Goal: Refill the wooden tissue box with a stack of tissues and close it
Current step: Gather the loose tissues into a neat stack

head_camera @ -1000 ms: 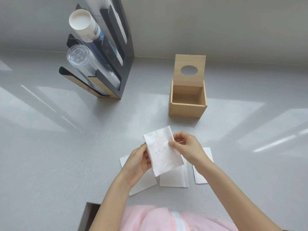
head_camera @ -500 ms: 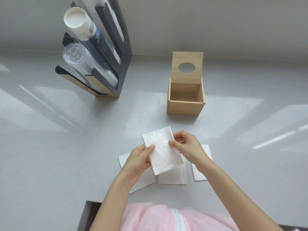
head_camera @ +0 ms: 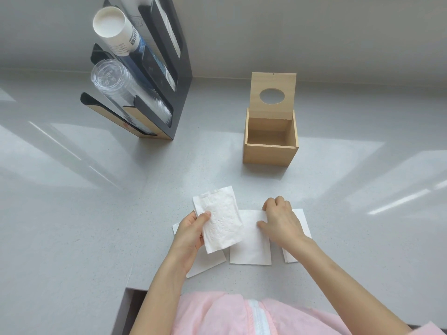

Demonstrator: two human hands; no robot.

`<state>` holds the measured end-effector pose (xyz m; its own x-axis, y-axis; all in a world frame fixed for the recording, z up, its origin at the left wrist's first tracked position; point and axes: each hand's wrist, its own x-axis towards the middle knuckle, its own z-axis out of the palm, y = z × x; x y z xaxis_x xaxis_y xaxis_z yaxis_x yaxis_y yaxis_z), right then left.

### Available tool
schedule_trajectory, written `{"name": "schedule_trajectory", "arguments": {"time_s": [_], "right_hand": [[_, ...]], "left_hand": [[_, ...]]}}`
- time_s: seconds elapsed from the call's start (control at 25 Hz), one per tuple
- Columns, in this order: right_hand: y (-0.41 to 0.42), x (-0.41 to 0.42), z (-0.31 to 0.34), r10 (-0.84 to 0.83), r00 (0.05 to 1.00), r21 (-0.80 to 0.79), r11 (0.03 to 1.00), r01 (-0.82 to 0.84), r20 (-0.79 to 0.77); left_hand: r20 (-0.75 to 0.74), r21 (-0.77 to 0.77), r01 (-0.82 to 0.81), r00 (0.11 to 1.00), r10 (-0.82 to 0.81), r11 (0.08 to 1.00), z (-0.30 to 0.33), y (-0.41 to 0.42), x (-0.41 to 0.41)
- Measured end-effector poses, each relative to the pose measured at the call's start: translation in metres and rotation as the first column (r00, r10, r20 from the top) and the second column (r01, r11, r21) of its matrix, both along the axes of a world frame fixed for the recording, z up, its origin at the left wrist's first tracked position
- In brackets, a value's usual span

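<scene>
The left hand (head_camera: 191, 234) pinches a folded white tissue (head_camera: 219, 220); the right hand (head_camera: 280, 220), fingers curled, presses the middle flat white tissue (head_camera: 250, 247), which could slide or crumple

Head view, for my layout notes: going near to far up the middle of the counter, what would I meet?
Pink garment → middle tissue lying flat on the counter → open wooden tissue box → its raised lid with the oval hole.
</scene>
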<state>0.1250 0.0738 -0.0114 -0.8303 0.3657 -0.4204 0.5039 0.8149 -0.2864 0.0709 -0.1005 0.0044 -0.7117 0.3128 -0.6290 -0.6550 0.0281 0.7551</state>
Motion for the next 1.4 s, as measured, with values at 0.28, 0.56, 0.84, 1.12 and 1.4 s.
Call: {"name": "schedule_trajectory", "arguments": {"time_s": [0.28, 0.56, 0.84, 1.12, 1.4], "right_hand": [[-0.004, -0.005, -0.004, -0.011, 1.000, -0.007, 1.000, 0.011, 0.008], [-0.002, -0.002, -0.002, 0.015, 0.998, -0.063, 0.998, -0.019, -0.065], [0.006, 0.009, 0.021, -0.360, 0.915, -0.647, 0.744, 0.165, -0.182], [0.014, 0.012, 0.066, -0.421, 0.894, -0.935, 0.355, 0.008, -0.152], [-0.018, -0.008, 0.047, -0.305, 0.947, -0.890, 0.453, 0.050, -0.102]], "left_hand": [[0.012, -0.007, -0.012, 1.000, 0.012, 1.000, -0.002, -0.002, 0.002], [0.005, -0.002, -0.022, 1.000, 0.022, 1.000, -0.005, -0.005, 0.002], [0.005, -0.019, -0.029, 1.000, 0.029, 0.999, -0.006, -0.005, 0.001], [-0.015, -0.024, 0.044, 0.999, -0.045, 0.999, -0.004, -0.001, 0.002], [-0.091, 0.020, 0.214, 0.973, -0.212, 0.977, 0.007, 0.005, 0.009]]}}
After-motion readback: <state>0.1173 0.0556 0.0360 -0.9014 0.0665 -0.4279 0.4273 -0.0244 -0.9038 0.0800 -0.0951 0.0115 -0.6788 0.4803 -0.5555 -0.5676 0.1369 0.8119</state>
